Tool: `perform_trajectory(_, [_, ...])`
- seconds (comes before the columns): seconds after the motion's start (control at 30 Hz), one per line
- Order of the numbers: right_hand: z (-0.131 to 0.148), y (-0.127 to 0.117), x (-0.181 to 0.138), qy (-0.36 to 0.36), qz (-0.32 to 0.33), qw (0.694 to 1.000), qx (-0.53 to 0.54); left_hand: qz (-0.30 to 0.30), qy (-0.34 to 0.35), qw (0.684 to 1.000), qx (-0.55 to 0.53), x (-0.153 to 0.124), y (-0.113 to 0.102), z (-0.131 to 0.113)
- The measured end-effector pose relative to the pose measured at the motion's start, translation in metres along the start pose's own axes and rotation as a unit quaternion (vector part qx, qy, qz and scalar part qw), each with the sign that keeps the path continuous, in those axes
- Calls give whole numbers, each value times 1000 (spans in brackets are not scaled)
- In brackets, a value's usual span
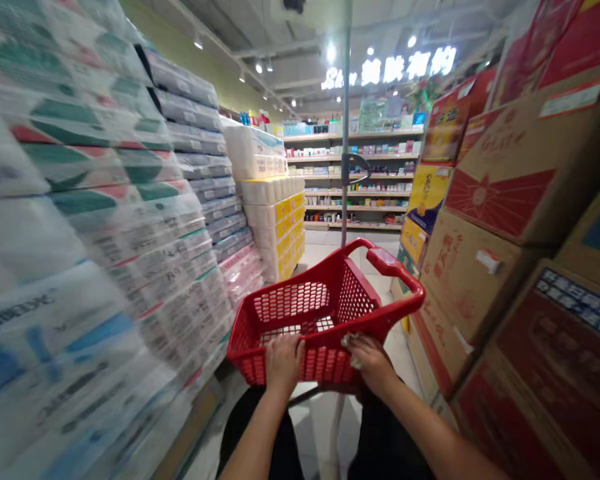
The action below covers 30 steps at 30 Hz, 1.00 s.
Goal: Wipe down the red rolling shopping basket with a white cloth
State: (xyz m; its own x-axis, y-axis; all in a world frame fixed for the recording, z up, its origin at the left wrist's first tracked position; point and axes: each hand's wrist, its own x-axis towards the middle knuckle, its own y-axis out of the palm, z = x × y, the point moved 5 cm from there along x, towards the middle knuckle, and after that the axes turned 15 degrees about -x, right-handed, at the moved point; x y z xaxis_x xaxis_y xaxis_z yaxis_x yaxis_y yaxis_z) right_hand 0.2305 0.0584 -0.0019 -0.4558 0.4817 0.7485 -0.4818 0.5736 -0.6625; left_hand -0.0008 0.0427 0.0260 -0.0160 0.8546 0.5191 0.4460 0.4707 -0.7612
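In front of me is a red plastic shopping basket with perforated sides and a raised handle at its far right end. My left hand is closed over the near rim, fingers curled to the inside. Farther right along the same rim, my right hand presses a crumpled, pale brownish cloth against the basket's side. Part of that cloth is hidden under the fingers. Inside, the visible part of the basket floor shows its perforated mesh.
Tall stacks of wrapped tissue packs line the left. Cardboard boxes are piled on the right. Beyond the basket stands a glass door edge with a metal handle. Stocked shelves run across the back, past a tiled floor.
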Motion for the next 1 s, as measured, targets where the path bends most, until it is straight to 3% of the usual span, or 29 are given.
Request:
perform_trajectory(0.2, [4, -13, 4, 25, -40, 999, 12, -10, 5, 1000, 6, -3, -2, -1])
perform_trajectory(0.27, [6, -13, 7, 48, -10, 999, 13, -10, 5, 1000, 6, -3, -2, -2])
perform_trajectory(0.43, [11, 0, 8, 94, 146, 984, 28, -6, 8, 1000, 5, -1, -2, -2])
perform_trajectory(0.63, [8, -2, 7, 105, 115, 988, -3, -14, 10, 1000, 2, -1, 0, 0])
perform_trajectory(0.8, [4, 28, -10, 134, 224, 965, 4, -13, 9, 1000, 4, -2, 0, 0])
perform_trajectory(1.0, [9, 32, -10, 150, 236, 960, 22, -12, 14, 1000, 6, -2, 0, 1])
